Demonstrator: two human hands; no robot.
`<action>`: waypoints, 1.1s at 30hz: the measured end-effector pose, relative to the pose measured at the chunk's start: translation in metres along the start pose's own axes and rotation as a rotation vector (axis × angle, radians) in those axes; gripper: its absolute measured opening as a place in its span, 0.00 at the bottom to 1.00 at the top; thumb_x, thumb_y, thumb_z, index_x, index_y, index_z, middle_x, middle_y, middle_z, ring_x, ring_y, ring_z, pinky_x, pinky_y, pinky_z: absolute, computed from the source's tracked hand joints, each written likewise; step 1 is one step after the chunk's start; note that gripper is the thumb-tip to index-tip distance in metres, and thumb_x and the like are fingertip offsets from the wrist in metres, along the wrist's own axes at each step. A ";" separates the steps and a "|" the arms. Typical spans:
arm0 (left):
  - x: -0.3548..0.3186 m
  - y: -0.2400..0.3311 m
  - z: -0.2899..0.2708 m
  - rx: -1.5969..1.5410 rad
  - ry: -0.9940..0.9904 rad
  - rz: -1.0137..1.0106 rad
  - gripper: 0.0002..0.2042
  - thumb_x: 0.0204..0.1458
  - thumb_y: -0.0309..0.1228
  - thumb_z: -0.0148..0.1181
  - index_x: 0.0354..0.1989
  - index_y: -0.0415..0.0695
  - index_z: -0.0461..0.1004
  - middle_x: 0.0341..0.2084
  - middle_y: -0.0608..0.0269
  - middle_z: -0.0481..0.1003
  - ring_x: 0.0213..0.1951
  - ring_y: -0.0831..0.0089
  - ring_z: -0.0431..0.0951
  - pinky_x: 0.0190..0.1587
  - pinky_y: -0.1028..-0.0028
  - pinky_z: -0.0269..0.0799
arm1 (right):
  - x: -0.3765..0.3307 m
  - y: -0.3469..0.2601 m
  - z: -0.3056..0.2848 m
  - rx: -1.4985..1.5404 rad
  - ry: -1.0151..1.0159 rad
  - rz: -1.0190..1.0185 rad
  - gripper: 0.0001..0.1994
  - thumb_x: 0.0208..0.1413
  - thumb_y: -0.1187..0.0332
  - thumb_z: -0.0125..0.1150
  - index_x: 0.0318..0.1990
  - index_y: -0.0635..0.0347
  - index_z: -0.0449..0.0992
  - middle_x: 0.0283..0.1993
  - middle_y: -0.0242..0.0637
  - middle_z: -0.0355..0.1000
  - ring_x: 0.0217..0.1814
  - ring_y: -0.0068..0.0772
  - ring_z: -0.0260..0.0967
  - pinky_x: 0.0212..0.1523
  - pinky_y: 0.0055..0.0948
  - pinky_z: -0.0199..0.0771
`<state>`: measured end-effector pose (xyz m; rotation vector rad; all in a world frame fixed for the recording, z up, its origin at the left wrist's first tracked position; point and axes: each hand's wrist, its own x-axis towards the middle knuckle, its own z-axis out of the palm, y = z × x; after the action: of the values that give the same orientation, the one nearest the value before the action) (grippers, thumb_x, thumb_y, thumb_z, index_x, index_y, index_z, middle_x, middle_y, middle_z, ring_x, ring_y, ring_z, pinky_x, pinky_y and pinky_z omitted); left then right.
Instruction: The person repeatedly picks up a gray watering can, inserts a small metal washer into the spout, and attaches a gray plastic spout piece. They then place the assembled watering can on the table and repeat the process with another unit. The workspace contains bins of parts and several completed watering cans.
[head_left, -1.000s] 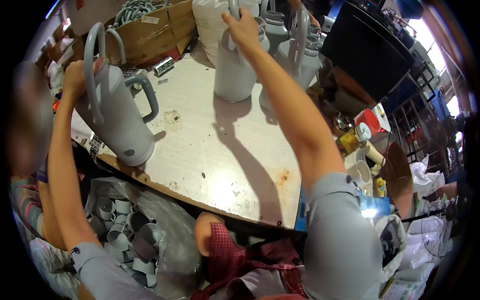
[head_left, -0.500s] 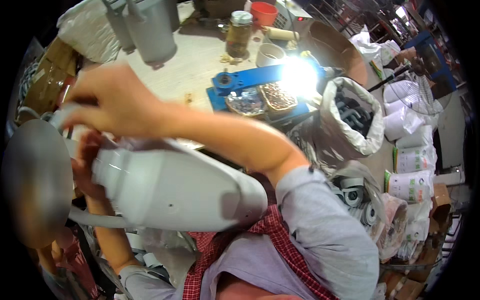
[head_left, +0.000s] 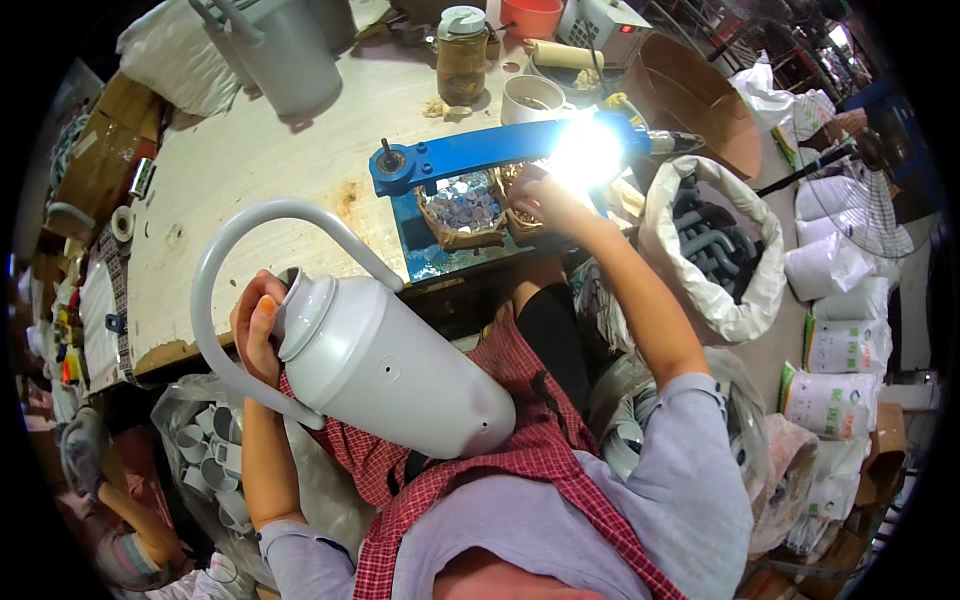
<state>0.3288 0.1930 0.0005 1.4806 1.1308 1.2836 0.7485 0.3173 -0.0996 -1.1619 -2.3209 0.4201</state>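
Observation:
A grey plastic can (head_left: 400,360) with a round neck and a large curved handle lies tilted across my lap, its mouth toward the upper left. Two small dark holes show in its side. My left hand (head_left: 258,325) grips the rim of the neck, inside the handle's loop. Over at the bench, my right hand (head_left: 545,197) reaches into a small box of copper-coloured bits (head_left: 518,222), fingers bent; glare and the blue arm above partly hide the fingertips. Beside it stands another small box of flat silvery pieces (head_left: 465,208).
A blue metal machine arm (head_left: 490,150) with a bright lamp (head_left: 588,152) spans the boxes. More grey cans (head_left: 285,60) stand at the back left, near a lidded jar (head_left: 461,60). A white sack of dark curved parts (head_left: 710,245) is at right. A co-worker's gloved hand (head_left: 85,450) shows lower left.
My right hand has left the can's neck and moved right to the box of copper-coloured bits. The can has turned, showing its handle above. A blurred grey round shape at left is gone.

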 end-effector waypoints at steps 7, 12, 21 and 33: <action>-0.003 0.018 -0.027 0.494 -0.123 0.067 0.24 0.51 0.45 0.56 0.15 0.36 0.63 0.15 0.58 0.59 0.22 0.70 0.61 0.30 0.70 0.58 | -0.003 -0.065 -0.029 0.075 0.080 0.285 0.09 0.53 0.73 0.59 0.42 0.62 0.72 0.34 0.45 0.71 0.32 0.42 0.73 0.33 0.33 0.73; -0.002 0.025 -0.053 0.532 -0.273 0.006 0.20 0.47 0.43 0.59 0.15 0.36 0.70 0.12 0.55 0.67 0.19 0.63 0.62 0.35 0.67 0.61 | 0.065 -0.140 -0.048 0.553 0.270 0.007 0.08 0.55 0.78 0.56 0.41 0.66 0.76 0.31 0.37 0.74 0.28 0.21 0.73 0.29 0.19 0.71; -0.005 0.000 -0.069 0.441 -0.117 0.159 0.20 0.46 0.41 0.60 0.13 0.39 0.66 0.09 0.58 0.61 0.15 0.63 0.58 0.38 0.66 0.62 | 0.143 -0.149 -0.036 0.514 0.086 0.065 0.06 0.51 0.73 0.65 0.31 0.67 0.77 0.25 0.34 0.75 0.23 0.18 0.71 0.24 0.17 0.70; -0.005 -0.004 -0.053 0.432 -0.079 0.112 0.17 0.44 0.36 0.59 0.13 0.37 0.66 0.09 0.60 0.59 0.15 0.67 0.55 0.39 0.67 0.60 | 0.148 -0.146 -0.049 0.456 -0.092 0.029 0.07 0.53 0.70 0.62 0.34 0.66 0.78 0.26 0.32 0.76 0.26 0.17 0.73 0.29 0.16 0.73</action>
<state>0.2750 0.1915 0.0013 1.9148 1.3459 1.0848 0.6064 0.3537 0.0552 -0.9653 -2.1252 0.9714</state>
